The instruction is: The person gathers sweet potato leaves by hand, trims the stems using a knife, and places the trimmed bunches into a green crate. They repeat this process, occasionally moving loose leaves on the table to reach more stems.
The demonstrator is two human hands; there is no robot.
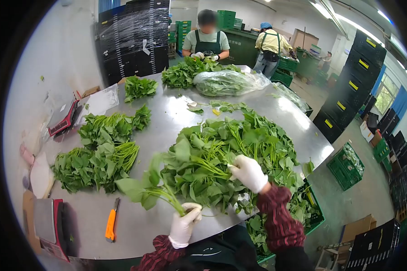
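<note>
My left hand [184, 224], in a white glove, is closed around the stems of a small bunch of leafy greens [151, 192] near the table's front edge. Over the right side of a large heap of greens [203, 158] is my right hand [250, 173], gloved too. Its fingers are pinched at stems in the heap, though the fingertips are partly hidden. Sorted bundles of greens [95, 167] lie on the left with their stems pointing right. An orange utility knife [111, 223] rests on the metal table [153, 239] left of my left hand.
Two red-and-grey scales [49, 221] stand along the table's left side. A clear bag of greens [228, 83] lies at the far end, where a co-worker [206, 43] handles leaves. Green crates [346, 166] stand on the floor at right. Another person [272, 47] works behind.
</note>
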